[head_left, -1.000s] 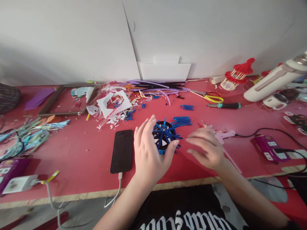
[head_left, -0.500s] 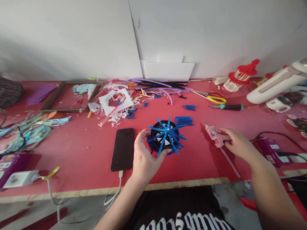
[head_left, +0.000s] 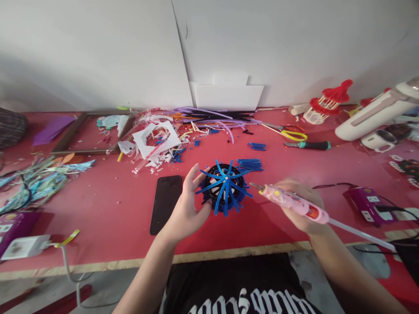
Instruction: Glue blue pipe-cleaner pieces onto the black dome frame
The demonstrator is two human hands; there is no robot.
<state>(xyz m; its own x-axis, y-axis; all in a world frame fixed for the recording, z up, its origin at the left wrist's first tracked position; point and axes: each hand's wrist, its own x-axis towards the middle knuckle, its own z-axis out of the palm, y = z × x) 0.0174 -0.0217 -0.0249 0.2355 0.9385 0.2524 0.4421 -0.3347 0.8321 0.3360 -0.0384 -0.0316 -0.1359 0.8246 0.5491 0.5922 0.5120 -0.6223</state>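
Note:
My left hand (head_left: pixel 193 209) curls its fingers and thumb round the left side of a round piece (head_left: pixel 225 185) made of blue pipe cleaners over a black ring. Its blue strips fan out from a pale dot at the top centre. In my right hand (head_left: pixel 303 203) is a pink hot glue gun (head_left: pixel 288 201), its nozzle pointing left at the piece and a short gap away from it. A clear glue stick (head_left: pixel 360 234) juts from the gun's rear. Just behind the round piece lies a pile of cut blue pipe cleaners (head_left: pixel 249 165).
A black phone (head_left: pixel 166 205) lies left of my left hand. Scissors (head_left: pixel 294 134), pliers (head_left: pixel 309 145), a white bottle (head_left: pixel 373 111) and a mug (head_left: pixel 379 141) are at the right. Paper scraps (head_left: pixel 157 141) and long pipe cleaners (head_left: pixel 209 114) lie at the back. A purple power strip (head_left: pixel 369 205) sits at right.
My right hand has lifted the glue gun from the table and brought it left, close to the round piece. My left hand's grip has shifted a little to the left.

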